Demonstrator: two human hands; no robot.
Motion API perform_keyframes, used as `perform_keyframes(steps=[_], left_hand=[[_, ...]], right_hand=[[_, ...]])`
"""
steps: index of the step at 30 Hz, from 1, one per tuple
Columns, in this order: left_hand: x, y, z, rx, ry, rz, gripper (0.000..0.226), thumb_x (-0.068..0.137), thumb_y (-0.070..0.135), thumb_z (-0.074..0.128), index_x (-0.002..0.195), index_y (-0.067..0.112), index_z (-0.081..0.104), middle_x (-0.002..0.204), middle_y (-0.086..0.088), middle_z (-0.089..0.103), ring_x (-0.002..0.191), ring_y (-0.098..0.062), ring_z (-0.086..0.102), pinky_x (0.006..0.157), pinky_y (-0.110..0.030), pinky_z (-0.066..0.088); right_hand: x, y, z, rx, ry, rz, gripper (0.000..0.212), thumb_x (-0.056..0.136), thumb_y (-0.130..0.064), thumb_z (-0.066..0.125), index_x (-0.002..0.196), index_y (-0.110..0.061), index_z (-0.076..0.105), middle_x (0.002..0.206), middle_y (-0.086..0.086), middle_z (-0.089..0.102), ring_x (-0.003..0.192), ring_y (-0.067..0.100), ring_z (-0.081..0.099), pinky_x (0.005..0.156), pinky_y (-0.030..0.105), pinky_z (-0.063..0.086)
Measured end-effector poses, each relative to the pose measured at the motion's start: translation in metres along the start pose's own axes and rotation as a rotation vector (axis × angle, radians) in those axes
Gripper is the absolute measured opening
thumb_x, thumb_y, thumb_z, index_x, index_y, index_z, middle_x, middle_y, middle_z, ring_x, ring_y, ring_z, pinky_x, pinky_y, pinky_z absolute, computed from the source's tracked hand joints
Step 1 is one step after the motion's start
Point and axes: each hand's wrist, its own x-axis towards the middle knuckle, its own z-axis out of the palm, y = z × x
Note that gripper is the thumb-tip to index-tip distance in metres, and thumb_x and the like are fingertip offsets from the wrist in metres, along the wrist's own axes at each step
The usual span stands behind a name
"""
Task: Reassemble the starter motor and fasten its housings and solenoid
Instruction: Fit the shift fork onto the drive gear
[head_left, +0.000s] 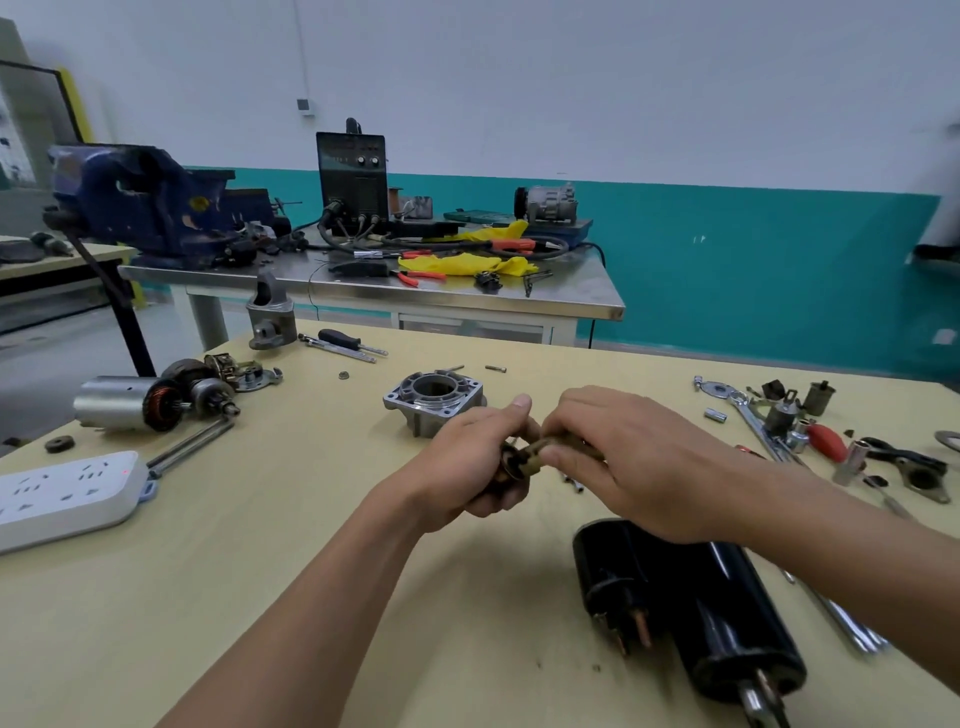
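A person's left hand (478, 462) and right hand (639, 457) meet above a pale yellow surface (311, 545), sharing a small brass-coloured part (524, 460). The left fingers (493, 501) curl around it; the right fingers (571, 458) pinch its other end. A black starter motor body (696, 608) lies near right; a grey aluminium housing (434, 397) stands just beyond the hands.

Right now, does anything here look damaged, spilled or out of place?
Nothing stands out. The left hand and right hand hold a small brass part; the black motor body lies on its side, the aluminium housing sits flat beyond.
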Motion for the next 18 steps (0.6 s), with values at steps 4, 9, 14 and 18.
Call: perform_keyframes(steps=[4, 9, 14, 18], left_hand=[[-0.002, 0.002, 0.002, 0.005, -0.034, -0.037, 0.048, 0.103, 0.053, 0.037, 0.08, 0.021, 0.064, 0.046, -0.009, 0.049, 0.031, -0.015, 0.03, 0.035, -0.015, 0.021], [-0.005, 0.005, 0.008, 0.015, -0.038, -0.027, 0.051, 0.104, 0.052, 0.036, 0.072, 0.03, 0.068, 0.05, -0.012, 0.05, 0.036, -0.016, 0.03, 0.036, -0.016, 0.022], [-0.005, 0.005, 0.014, 0.03, -0.006, 0.055, 0.049, 0.106, 0.048, 0.034, 0.073, 0.031, 0.067, 0.054, -0.011, 0.049, 0.045, -0.019, 0.039, 0.038, -0.017, 0.022], [-0.008, 0.007, 0.013, -0.003, -0.104, -0.015, 0.051, 0.104, 0.052, 0.037, 0.069, 0.029, 0.067, 0.045, -0.009, 0.047, 0.036, -0.015, 0.028, 0.036, -0.014, 0.021]], right_hand=[[-0.004, 0.003, -0.002, -0.033, 0.005, -0.037, 0.032, 0.097, -0.048, 0.033, 0.102, -0.025, 0.055, 0.088, -0.018, 0.044, 0.085, 0.005, 0.038, 0.075, 0.015, 0.034], [-0.008, 0.005, -0.003, -0.074, 0.015, -0.066, 0.029, 0.098, -0.047, 0.034, 0.104, -0.027, 0.054, 0.087, -0.02, 0.039, 0.085, 0.003, 0.034, 0.08, 0.006, 0.03], [-0.013, 0.006, -0.004, -0.08, 0.068, -0.096, 0.034, 0.099, -0.045, 0.036, 0.105, -0.02, 0.059, 0.091, -0.013, 0.048, 0.084, 0.002, 0.035, 0.076, 0.01, 0.033], [-0.02, 0.006, -0.004, -0.146, 0.174, -0.213, 0.032, 0.101, -0.035, 0.043, 0.107, -0.01, 0.063, 0.094, -0.001, 0.056, 0.087, 0.012, 0.042, 0.076, 0.019, 0.036]])
